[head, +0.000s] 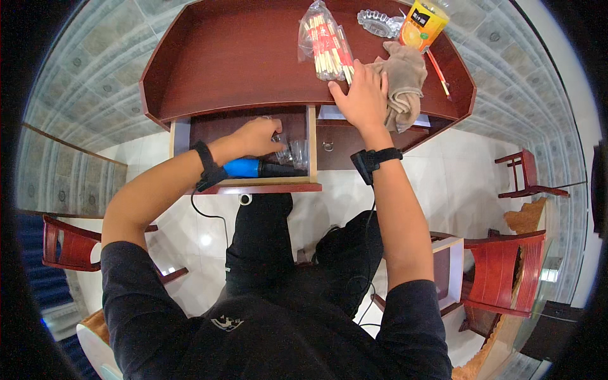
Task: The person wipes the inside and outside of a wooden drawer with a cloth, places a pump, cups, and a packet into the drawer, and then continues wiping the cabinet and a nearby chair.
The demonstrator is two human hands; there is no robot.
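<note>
My left hand (pixel 260 136) reaches into the pulled-out wooden drawer (pixel 311 142), its fingers at a clear glass (pixel 283 151); whether they grip it I cannot tell. Beside that glass stands another clear glass (pixel 299 153). A blue and black cylindrical object (pixel 243 167) lies along the drawer's front. My right hand (pixel 362 97) rests spread near the desk's front edge, between a plastic bag of chopsticks in red paper (pixel 327 47) and a crumpled beige cloth (pixel 406 80). Its fingertips are close to both; exact contact is unclear.
The dark red desk (pixel 237 57) has a raised rim. At its back right are a glass ashtray (pixel 378 23), a cut orange-juice bottle (pixel 422 26) and a red-wrapped pair of chopsticks (pixel 438 73). Red wooden chairs (pixel 498 275) stand around. Cables hang from both wrist straps.
</note>
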